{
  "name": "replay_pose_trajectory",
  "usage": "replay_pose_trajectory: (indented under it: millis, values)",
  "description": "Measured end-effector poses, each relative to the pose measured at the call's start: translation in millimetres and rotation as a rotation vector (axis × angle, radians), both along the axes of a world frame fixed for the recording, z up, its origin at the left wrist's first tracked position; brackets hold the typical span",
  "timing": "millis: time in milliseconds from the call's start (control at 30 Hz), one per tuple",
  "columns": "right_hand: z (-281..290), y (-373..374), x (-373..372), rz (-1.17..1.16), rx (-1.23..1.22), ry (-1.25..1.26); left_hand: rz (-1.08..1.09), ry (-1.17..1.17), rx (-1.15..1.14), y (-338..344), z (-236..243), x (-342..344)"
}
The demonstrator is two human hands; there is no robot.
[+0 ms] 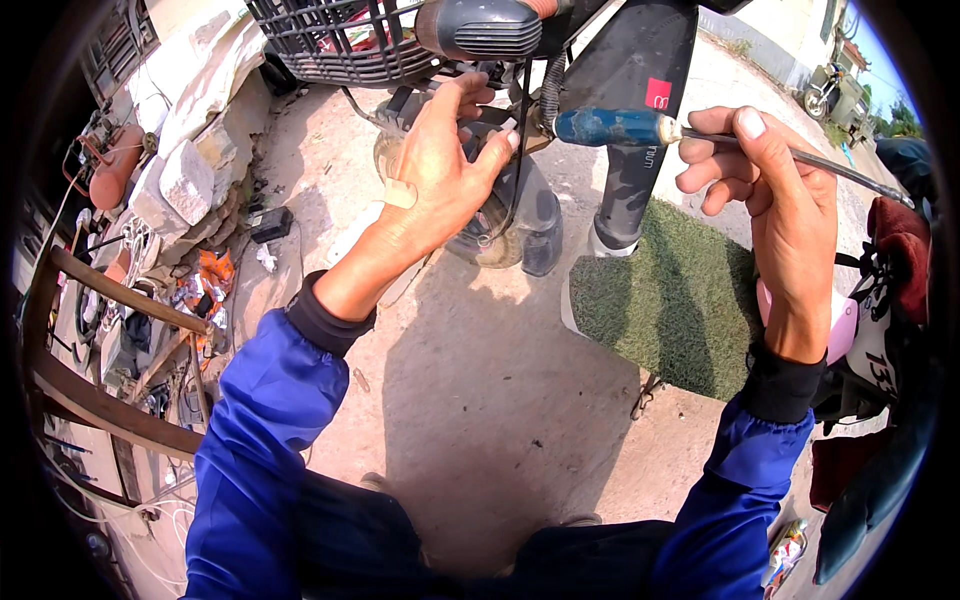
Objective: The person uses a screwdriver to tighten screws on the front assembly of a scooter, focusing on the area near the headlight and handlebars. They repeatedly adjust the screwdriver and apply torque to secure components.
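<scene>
My right hand (775,190) pinches a screwdriver by its metal shaft, with the blue handle (605,127) pointing left and the shaft's far end reaching out to the right. My left hand (440,155) is at the front of an electric scooter (640,70), below its handlebar grip (485,28). Its thumb stands apart from the half-bent fingers, and I see nothing held in it. A thin black cable (523,130) runs down close by the thumb. Whether the left fingertips touch the scooter is unclear. A plaster (400,192) sticks near my left wrist.
A black basket (340,45) hangs at the scooter's front, and green turf matting (665,300) covers its footboard. Rubble and litter (210,280) lie left, beside a curved wooden frame (120,400). On the right is a seat (870,350) with dark red cloth (900,250).
</scene>
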State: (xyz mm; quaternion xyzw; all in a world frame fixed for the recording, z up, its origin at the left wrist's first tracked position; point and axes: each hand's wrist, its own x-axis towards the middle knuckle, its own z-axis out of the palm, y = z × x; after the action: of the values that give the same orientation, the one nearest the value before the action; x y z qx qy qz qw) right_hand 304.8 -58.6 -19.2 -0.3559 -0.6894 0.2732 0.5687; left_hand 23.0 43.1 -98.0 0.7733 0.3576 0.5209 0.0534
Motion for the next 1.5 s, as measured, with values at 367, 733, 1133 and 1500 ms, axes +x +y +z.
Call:
replay_pose_trajectory:
  millis: [367,733,1133,1500]
  values:
    - [-59.1,54.8,-30.6,-0.232,1.036,-0.527,-0.410,-0.452,-0.364,13.5,-1.6,31.2]
    - [-69.0,67.7,-43.3,-0.260,1.009,-0.466,-0.789,-1.034,-0.711,30.4,6.1,36.1]
    - [-64.4,58.6,-43.1,-0.217,0.984,-0.423,-0.904,-1.081,-0.865,43.3,7.5,27.4]
    - [-36.7,51.7,36.2,-0.341,0.450,0.587,-0.884,-1.049,-0.856,38.8,9.7,27.1]
